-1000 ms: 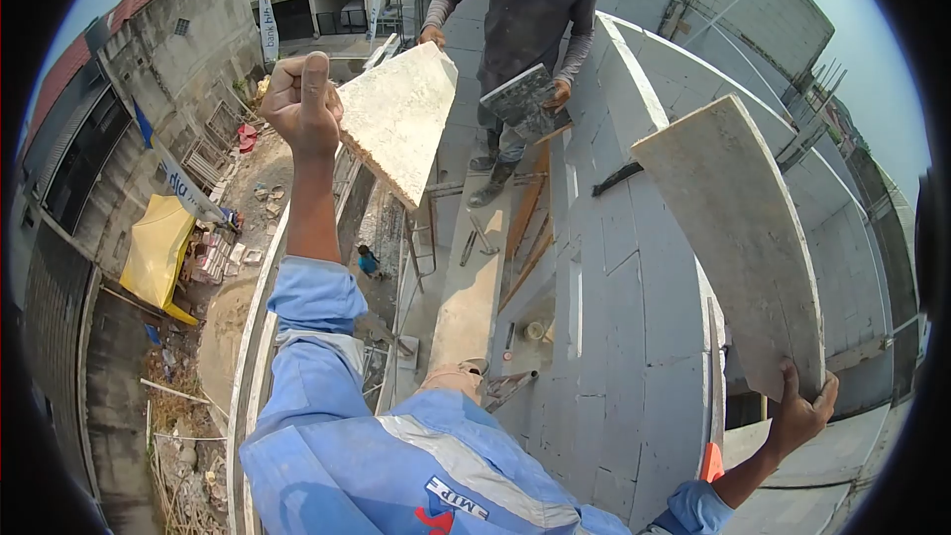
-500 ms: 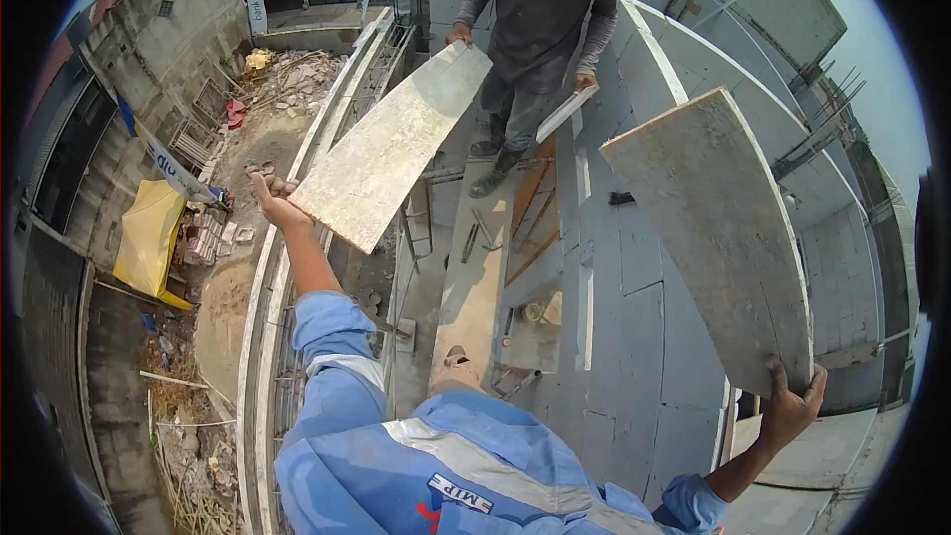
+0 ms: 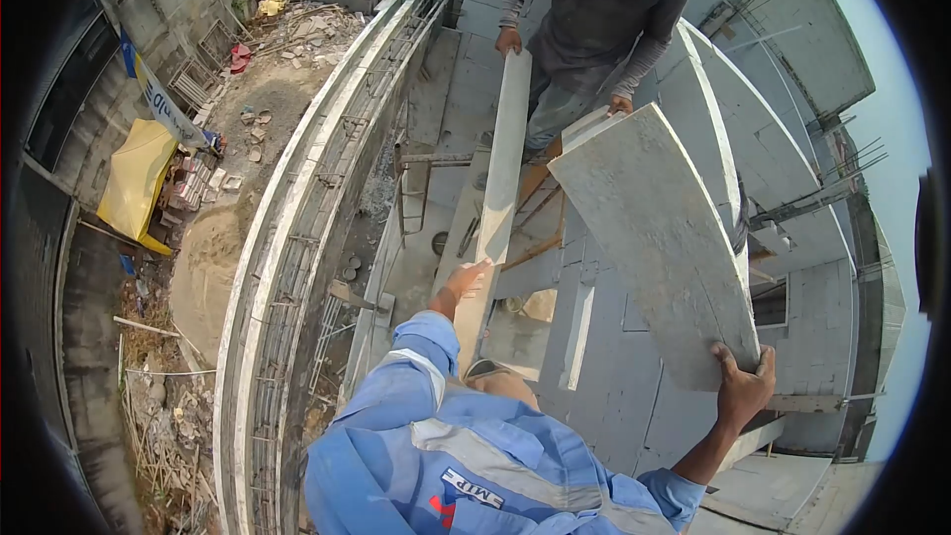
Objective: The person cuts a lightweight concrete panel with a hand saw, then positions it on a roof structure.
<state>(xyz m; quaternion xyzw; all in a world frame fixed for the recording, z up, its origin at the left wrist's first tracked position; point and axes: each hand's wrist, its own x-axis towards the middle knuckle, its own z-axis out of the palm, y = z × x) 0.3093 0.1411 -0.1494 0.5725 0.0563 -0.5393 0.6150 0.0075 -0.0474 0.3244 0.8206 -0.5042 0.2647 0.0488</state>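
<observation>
My left hand [image 3: 462,287] grips the side of a long pale board [image 3: 507,149], which now stands nearly edge-on in front of me. A co-worker's hand [image 3: 508,41] holds the far end of that board. My right hand [image 3: 743,384] is closed on the near lower edge of a wide grey panel [image 3: 654,238], its thumb and fingers at the corner. That panel slants up and away, its rough face toward me. The co-worker's other hand [image 3: 619,105] is at its far end.
The co-worker [image 3: 599,30] stands facing me beyond the boards. A plank walkway [image 3: 458,248] and scaffold frame [image 3: 416,188] lie below. To the left runs a concrete beam form with rebar [image 3: 317,208], with rubble [image 3: 307,40] and a yellow tarp [image 3: 139,178] far beneath.
My left hand has moved right and inward, and its board has turned from flat to edge-on. The right-hand panel has shifted left, its far end now at the co-worker's hand.
</observation>
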